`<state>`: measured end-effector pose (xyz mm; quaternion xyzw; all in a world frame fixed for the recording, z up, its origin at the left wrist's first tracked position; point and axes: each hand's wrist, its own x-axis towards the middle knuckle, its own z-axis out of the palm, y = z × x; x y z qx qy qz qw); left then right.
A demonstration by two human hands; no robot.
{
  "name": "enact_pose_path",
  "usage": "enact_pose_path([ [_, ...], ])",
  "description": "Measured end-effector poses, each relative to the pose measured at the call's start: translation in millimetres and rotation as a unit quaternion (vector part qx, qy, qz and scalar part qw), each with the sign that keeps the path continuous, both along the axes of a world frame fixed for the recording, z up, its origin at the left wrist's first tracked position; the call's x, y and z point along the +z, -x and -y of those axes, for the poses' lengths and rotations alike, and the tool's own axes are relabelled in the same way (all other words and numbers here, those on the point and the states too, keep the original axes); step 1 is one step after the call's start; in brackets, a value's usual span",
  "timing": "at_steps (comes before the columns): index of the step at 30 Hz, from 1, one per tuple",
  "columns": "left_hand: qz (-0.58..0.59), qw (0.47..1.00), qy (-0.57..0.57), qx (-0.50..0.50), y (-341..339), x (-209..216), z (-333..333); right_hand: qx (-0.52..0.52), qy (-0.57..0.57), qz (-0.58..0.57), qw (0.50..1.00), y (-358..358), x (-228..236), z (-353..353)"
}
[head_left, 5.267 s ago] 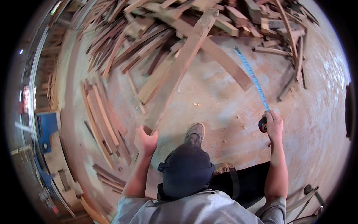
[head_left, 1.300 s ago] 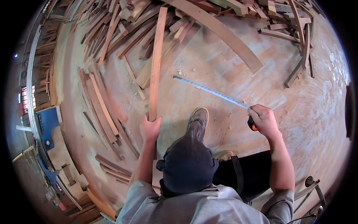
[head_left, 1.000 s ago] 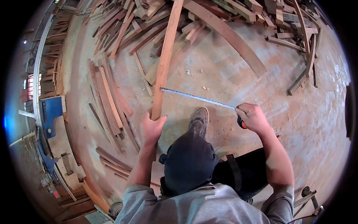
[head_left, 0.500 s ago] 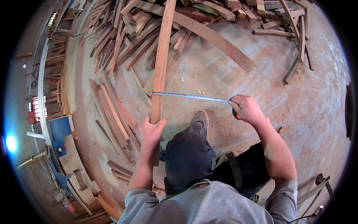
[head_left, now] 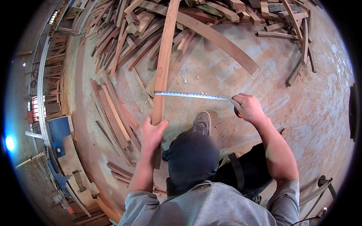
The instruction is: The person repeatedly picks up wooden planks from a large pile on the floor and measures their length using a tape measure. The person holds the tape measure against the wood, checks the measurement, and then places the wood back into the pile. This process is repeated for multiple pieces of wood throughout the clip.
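A long wooden plank (head_left: 164, 60) runs away from me, its far end over the wood pile. My left hand (head_left: 152, 132) is closed around the plank's near part, thumb lying across it. My right hand (head_left: 248, 108) grips a tape measure (head_left: 237, 112) with an orange and black case, mostly hidden by the fingers. Its pale blade (head_left: 196, 95) stretches sideways from the right hand to the plank. The blade's tip touches the plank a little beyond my left hand.
A big heap of wood offcuts (head_left: 143, 34) fills the far side, with a curved board (head_left: 222, 41) sticking out. Loose strips (head_left: 113, 113) lie on the floor at left. A blue and tan machine (head_left: 60, 137) stands farther left. My shoe (head_left: 202, 122) is between my hands.
The tape blade has twisted slightly, so its marked face shows more plainly. Both hands keep nearly the same places and grips.
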<state>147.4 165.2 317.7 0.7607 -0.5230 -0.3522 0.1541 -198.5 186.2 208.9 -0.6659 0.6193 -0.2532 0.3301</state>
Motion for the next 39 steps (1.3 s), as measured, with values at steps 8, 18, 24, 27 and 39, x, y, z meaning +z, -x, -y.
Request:
enact_pose_path([
  [8, 0.002, 1.0, -0.015, -0.003, -6, 2, -5, -0.011, 0.001, 0.029, 1.0, -3, 2, 2],
  [18, -0.385, 0.907, -0.132, 0.107, -6, 42, 0, 0.021, -0.048, 0.141, 0.989, -4, 14, 7],
  [24, -0.375, 0.912, -0.12, 0.114, -8, 43, -4, 0.044, -0.031, 0.105, 0.993, -2, 10, 6],
  [27, -0.374, 0.913, -0.12, 0.113, -9, 42, -5, 0.044, -0.033, 0.092, 0.994, -1, 12, 6],
  [39, -0.402, 0.894, -0.142, 0.135, -20, 40, -11, -0.007, -0.054, 0.177, 0.983, -5, 20, 11],
])
